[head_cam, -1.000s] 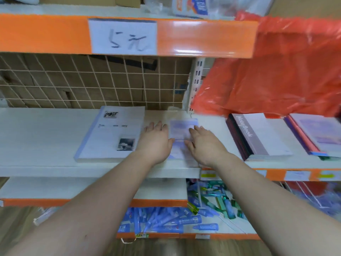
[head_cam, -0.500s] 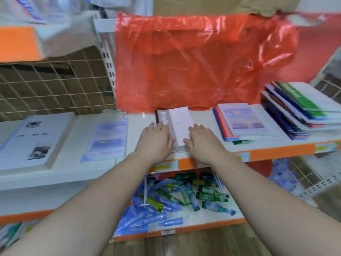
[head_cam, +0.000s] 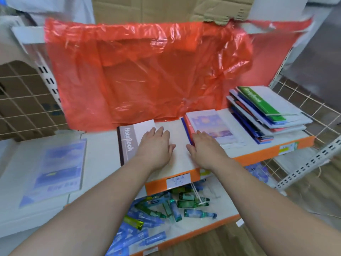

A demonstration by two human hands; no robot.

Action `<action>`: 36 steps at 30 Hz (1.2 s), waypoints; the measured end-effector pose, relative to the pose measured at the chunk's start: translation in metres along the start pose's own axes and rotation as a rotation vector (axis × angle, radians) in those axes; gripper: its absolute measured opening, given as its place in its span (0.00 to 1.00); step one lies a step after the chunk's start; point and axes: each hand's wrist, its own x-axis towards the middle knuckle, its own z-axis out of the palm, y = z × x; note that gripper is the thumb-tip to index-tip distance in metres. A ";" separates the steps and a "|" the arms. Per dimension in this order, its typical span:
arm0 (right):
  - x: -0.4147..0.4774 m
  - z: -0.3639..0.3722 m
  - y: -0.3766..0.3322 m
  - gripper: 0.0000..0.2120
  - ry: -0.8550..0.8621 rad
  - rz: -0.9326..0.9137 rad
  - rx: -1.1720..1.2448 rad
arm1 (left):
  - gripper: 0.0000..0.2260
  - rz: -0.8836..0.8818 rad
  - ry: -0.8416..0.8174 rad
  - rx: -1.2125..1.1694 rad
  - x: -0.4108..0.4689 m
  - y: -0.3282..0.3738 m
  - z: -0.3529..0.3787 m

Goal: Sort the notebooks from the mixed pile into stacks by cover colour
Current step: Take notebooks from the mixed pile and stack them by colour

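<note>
A brown-spined "NoteBook" stack [head_cam: 129,141] lies on the white shelf [head_cam: 177,159]. My left hand [head_cam: 156,145] rests flat on its right part, fingers straight. My right hand [head_cam: 204,148] lies flat at the left edge of a small stack topped by a lilac sky-print notebook [head_cam: 212,126], which has red and blue covers beneath. A mixed pile [head_cam: 263,111] with a green-banded notebook on top sits at the far right. A lilac notebook [head_cam: 55,169] lies alone on the left shelf. Neither hand grips anything.
A red plastic sheet [head_cam: 147,74] hangs behind the shelf. The lower shelf holds several small blue and green bottles [head_cam: 166,209]. Wire mesh [head_cam: 25,100] backs the left bay, and a wire panel [head_cam: 310,115] closes the right end. Cardboard boxes [head_cam: 166,8] sit above.
My view has swung right, from the left bay to the red-sheeted bay. Both hands left the lilac notebook and moved right; now the left rests on the brown stack, the right by the lilac-topped stack.
</note>
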 end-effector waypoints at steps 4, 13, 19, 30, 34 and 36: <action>0.008 -0.002 0.020 0.25 -0.005 0.038 -0.011 | 0.24 0.033 -0.012 -0.023 0.023 0.011 0.005; 0.043 -0.006 0.069 0.27 -0.028 -0.005 -0.022 | 0.23 0.008 -0.031 0.020 0.063 0.040 0.018; 0.065 -0.012 0.105 0.29 -0.028 -0.063 -0.045 | 0.23 -0.010 -0.011 0.052 0.091 0.071 0.025; 0.075 -0.013 0.153 0.26 -0.189 -0.019 0.026 | 0.15 -0.130 -0.102 -0.087 0.113 0.115 0.044; 0.080 -0.014 0.156 0.25 -0.147 0.040 0.113 | 0.15 -0.299 -0.131 -0.296 0.126 0.125 0.044; 0.082 -0.015 0.156 0.23 -0.131 0.107 0.153 | 0.15 -0.418 -0.119 -0.442 0.133 0.125 0.044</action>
